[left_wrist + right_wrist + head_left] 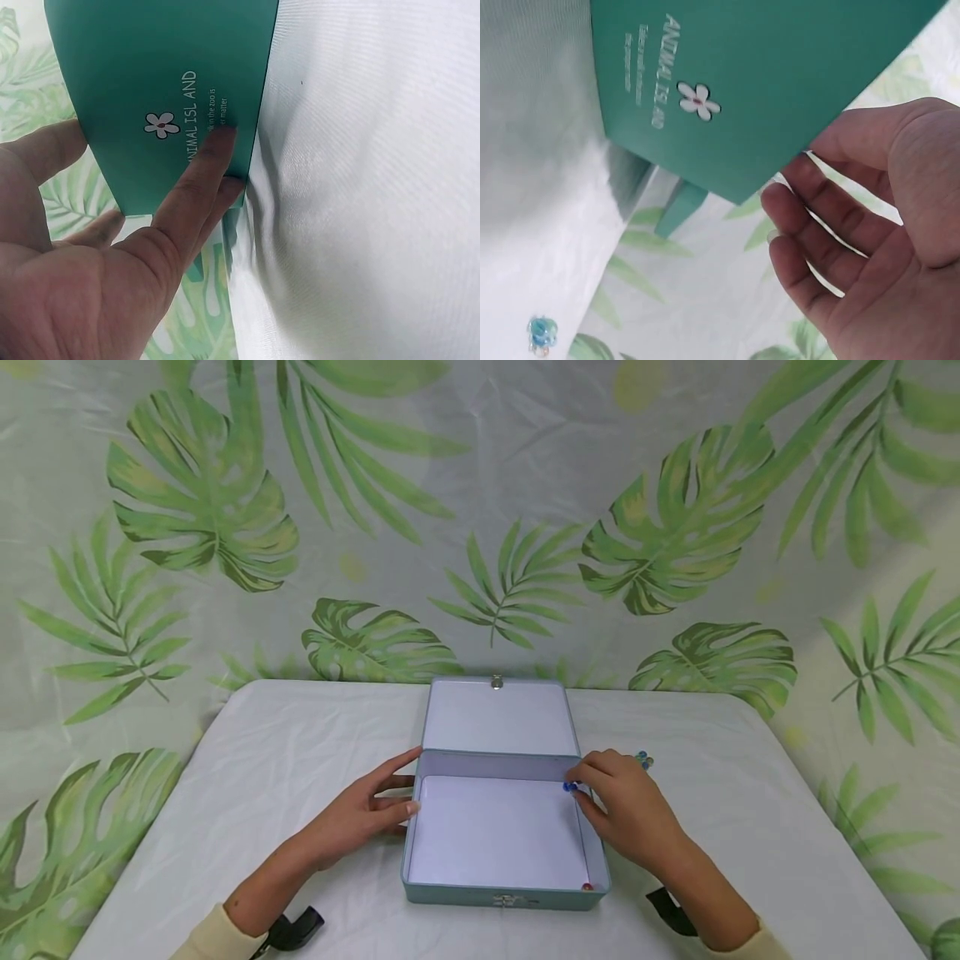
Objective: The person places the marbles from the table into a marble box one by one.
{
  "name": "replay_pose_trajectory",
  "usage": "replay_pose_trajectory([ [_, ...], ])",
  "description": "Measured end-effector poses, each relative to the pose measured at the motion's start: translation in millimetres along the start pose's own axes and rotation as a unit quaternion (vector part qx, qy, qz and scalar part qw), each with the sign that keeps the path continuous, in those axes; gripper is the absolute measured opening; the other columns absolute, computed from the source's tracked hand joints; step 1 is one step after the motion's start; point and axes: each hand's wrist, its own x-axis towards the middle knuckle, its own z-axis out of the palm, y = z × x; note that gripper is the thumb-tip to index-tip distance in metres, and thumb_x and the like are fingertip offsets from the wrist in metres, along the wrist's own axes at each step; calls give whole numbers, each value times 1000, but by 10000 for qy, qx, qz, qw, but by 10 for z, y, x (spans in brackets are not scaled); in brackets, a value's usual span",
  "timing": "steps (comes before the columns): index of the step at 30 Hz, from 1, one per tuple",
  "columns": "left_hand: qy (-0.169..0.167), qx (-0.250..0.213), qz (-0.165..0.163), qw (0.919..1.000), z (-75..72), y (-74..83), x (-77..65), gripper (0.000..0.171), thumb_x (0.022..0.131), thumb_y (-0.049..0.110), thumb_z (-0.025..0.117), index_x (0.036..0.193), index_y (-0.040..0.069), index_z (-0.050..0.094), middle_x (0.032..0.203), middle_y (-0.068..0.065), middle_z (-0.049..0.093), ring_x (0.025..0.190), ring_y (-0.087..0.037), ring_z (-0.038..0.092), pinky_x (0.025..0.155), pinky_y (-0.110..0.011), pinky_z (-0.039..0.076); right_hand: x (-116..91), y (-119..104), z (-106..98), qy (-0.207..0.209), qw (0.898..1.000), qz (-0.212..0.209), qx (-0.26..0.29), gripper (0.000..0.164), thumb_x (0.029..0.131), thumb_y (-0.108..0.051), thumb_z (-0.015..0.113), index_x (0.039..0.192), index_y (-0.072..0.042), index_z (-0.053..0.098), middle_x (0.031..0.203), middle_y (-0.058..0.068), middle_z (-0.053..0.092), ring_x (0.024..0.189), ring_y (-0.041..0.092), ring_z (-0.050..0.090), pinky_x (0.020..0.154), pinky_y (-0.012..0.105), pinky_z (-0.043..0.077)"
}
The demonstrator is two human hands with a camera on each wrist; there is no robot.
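An open green tin box (pixel 506 897) with a pale lining stands in the middle of the table, its hinged lid (pixel 498 718) tipped back. My left hand (pixel 360 814) touches the left wall, fingers spread along the outside and thumb at the rim; the left wrist view shows fingers extended on the printed green side. Over the box's right back corner, my right hand (pixel 626 810) pinches blue glass marbles (pixel 570 787) between thumb and fingers. The right wrist view hides them behind the wall. One reddish marble (pixel 587 887) lies in the front right corner inside.
A small cluster of blue and green marbles (pixel 644 760) lies on the table right of the box, just beyond my right hand. White cloth covers the table (pixel 330 743). A leaf-patterned curtain (pixel 525 468) hangs behind its back edge.
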Motion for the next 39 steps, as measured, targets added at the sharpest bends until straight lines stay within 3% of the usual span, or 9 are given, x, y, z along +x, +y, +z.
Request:
replay_pose_trajectory([
  [5, -2, 1, 18, 10000, -4, -2, 3, 80, 104, 26, 73, 169, 36, 27, 164, -25, 38, 138, -44, 57, 99, -52, 59, 6, -52, 19, -110, 9999, 94, 2, 27, 81, -6, 92, 103, -14, 79, 101, -5, 72, 95, 17, 66, 82, 40, 57],
  [15, -11, 50, 44, 10000, 5, 5, -10, 80, 104, 24, 72, 169, 32, 27, 162, -29, 38, 138, -45, 57, 99, -53, 58, 4, 41, -17, 129, 9998, 88, 102, 26, 82, -4, 89, 103, -14, 78, 101, -4, 71, 95, 17, 66, 79, 39, 58],
  [32, -53, 20, 76, 10000, 15, 22, -17, 79, 105, 24, 71, 170, 30, 26, 163, -30, 36, 138, -47, 55, 100, -54, 58, -98, 609, -51, 287, 9934, 1103, 148, 24, 87, 1, 82, 109, -7, 79, 109, 6, 73, 104, 31, 69, 86, 52, 59],
  [39, -4, -24, 27, 10000, 9, 33, -14, 81, 104, 23, 72, 170, 31, 26, 162, -29, 37, 137, -45, 57, 100, -53, 58, -151, 811, 9, 386, 9921, 1183, 133, 24, 85, 5, 81, 107, -5, 78, 107, 8, 73, 102, 33, 70, 84, 54, 58],
])
